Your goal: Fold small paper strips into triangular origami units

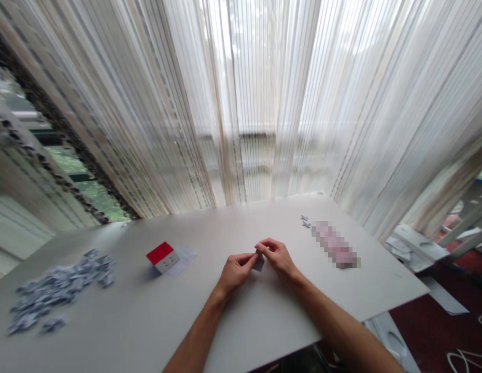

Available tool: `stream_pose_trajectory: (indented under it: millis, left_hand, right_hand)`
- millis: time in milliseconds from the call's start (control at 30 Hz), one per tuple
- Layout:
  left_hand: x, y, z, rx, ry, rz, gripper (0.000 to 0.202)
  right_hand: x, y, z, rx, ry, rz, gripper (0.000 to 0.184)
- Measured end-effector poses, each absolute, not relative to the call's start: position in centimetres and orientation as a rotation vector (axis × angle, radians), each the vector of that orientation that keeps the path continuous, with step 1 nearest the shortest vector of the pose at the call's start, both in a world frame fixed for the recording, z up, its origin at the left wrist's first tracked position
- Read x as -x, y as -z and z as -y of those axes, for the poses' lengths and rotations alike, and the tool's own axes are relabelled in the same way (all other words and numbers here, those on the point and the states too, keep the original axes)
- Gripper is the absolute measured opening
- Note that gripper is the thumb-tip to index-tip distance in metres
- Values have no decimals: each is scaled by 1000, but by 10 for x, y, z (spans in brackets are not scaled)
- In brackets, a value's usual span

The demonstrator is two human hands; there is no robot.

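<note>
Near the middle of the white table (pixel 155 316), my left hand (pixel 238 269) and my right hand (pixel 278 254) meet over a small grey piece of paper (pixel 258 264). Both hands pinch its upper part between thumb and fingertips, and its lower part hangs below my fingers. The fingertips partly cover the paper, so its full shape cannot be made out. Two small folded paper pieces (pixel 305 223) lie on the table beyond my right hand.
A heap of folded grey paper pieces (pixel 66 285) spreads over the table's left side. A red and white box (pixel 163 256) stands beside pale sheets (pixel 183 260). A pixelated pinkish strip (pixel 335 244) lies at right. Striped sheer curtains (pixel 264 103) hang behind the table.
</note>
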State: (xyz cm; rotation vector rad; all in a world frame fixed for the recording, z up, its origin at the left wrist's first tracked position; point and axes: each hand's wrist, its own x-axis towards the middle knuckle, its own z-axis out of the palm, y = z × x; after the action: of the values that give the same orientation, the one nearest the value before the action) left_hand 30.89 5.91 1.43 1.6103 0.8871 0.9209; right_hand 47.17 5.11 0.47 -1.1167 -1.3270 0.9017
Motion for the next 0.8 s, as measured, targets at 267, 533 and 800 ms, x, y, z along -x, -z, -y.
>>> stream_pose_trajectory:
  millis: [267, 533, 800]
  left_hand:
    - [-309, -11, -66, -1445, -1188, -966, 33]
    - [-308, -9, -69, -1437, -1171, -918, 32]
    - [-308, 0, -76, -1318, -1192, -942, 36]
  right_hand:
    - [-475, -9, -48, 1181, -787, 1419, 34]
    - [-475, -4, -49, 1167, -857, 1465, 32]
    - [-477, -8, -46, 1167, -893, 1529, 32]
